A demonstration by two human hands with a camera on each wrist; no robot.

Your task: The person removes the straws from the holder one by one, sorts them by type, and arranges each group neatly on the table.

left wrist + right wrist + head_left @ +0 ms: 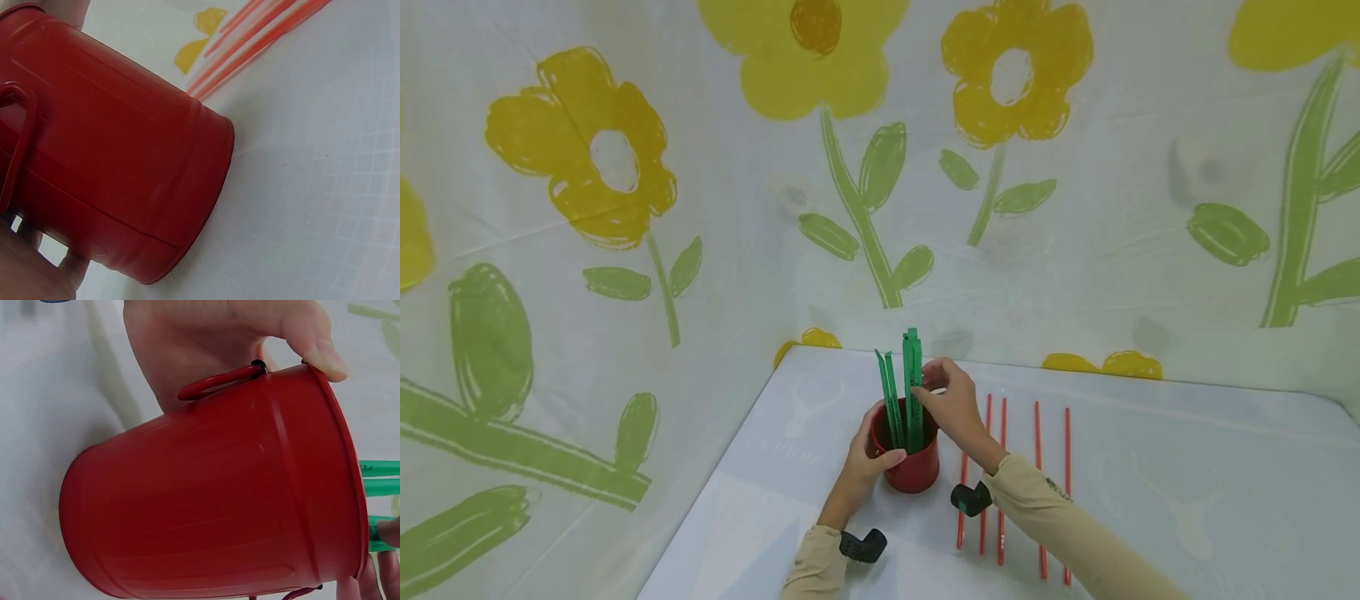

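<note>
A red metal bucket (pixel 913 473) with small side handles stands upright on the table, several long green sticks (pixel 913 392) poking out of its top. Around its left side curls my left hand (pixel 857 468), the thumb on the rim, as the right wrist view also shows. My right hand (pixel 953 404) is over the right rim and pinches the taller bundle of green sticks, which bear dark print. Two thinner green sticks (pixel 889 392) lean apart to the left inside the bucket. Their lower ends are hidden by its wall.
Several long thin red sticks (pixel 1039 483) lie roughly parallel on the white table (pixel 1150 517), right of the bucket and partly under my right forearm. A white curtain (pixel 1097 250) with yellow flowers hangs behind and to the left.
</note>
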